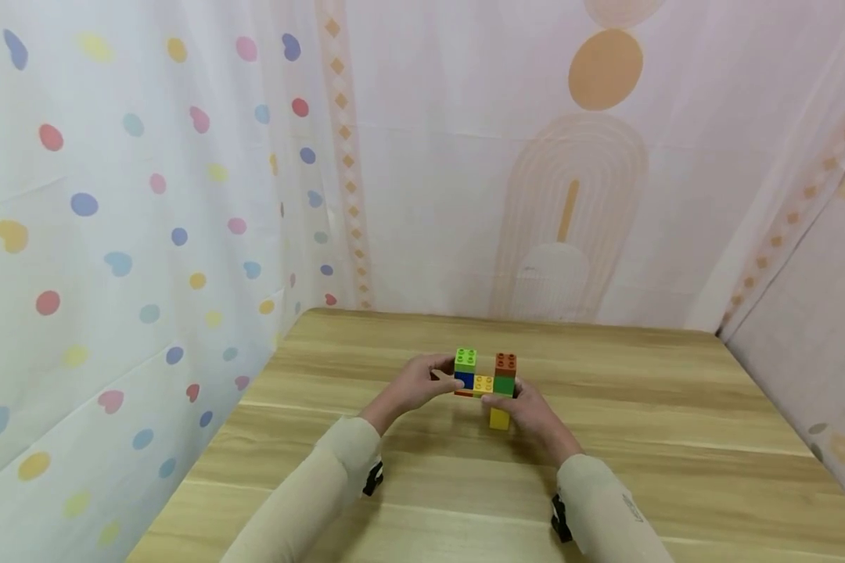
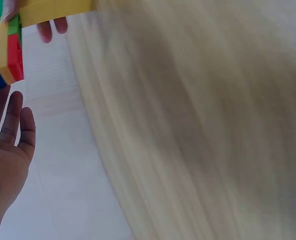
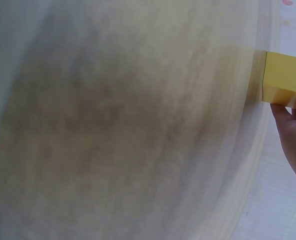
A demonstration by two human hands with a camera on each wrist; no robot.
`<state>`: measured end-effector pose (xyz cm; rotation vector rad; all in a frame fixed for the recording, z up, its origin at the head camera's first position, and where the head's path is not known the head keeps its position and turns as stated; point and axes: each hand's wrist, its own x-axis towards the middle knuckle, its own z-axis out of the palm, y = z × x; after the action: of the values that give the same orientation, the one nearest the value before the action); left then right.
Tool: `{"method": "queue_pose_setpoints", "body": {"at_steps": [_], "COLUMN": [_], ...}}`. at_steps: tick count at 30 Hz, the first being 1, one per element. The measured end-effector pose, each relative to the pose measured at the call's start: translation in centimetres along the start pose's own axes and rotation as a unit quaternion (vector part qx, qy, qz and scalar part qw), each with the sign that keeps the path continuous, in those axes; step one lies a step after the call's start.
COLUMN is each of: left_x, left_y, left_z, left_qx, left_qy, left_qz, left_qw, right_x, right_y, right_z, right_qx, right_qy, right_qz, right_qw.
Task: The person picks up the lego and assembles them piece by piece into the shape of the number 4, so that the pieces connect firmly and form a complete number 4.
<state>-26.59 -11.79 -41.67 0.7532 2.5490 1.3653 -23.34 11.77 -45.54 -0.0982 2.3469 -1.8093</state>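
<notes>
A joined toy building-block structure (image 1: 483, 384) is held between both hands over the table. On its left side a light green block (image 1: 466, 356) tops a blue block (image 1: 465, 380); on its right a reddish-brown block (image 1: 505, 364) tops a green one (image 1: 504, 385). Below the right side hangs a yellow block (image 1: 499, 420), large in the right wrist view. My left hand (image 1: 422, 381) grips the left end, thumb on the blue block. My right hand (image 1: 535, 412) holds the right end, thumb across the front. A red block (image 2: 15, 60) shows underneath. Most fingers behind the structure are hidden.
A wood-grain table (image 1: 310, 438) lies beneath the hands. Behind its far edge hangs a pale patterned curtain (image 1: 436, 195); a dotted curtain (image 1: 134, 234) runs along the left. Black straps (image 1: 373, 478) sit at both wrists.
</notes>
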Motion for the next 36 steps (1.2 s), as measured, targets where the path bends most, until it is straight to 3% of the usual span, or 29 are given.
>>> {"method": "queue_pose_setpoints", "body": {"at_steps": [19, 27, 36], "left_x": [0.0, -0.3, -0.8], "left_y": [-0.7, -0.4, -0.4], "left_z": [0.3, 0.4, 0.6], "left_qx": [-0.012, -0.013, 0.008], "left_qy": [0.007, 0.012, 0.023], "left_qz": [0.008, 0.006, 0.018], "left_qw": [0.9999, 0.9998, 0.9995], "right_x": [-1.1, -1.8, -1.9], "right_y": [0.3, 0.0, 0.2], "right_z": [-0.4, -1.2, -1.5], "right_qx": [-0.050, -0.019, -0.011], "right_qy": [0.035, 0.054, 0.045], "right_qz": [-0.012, -0.040, -0.062], "right_qw": [0.9981, 0.9976, 0.9970]}}
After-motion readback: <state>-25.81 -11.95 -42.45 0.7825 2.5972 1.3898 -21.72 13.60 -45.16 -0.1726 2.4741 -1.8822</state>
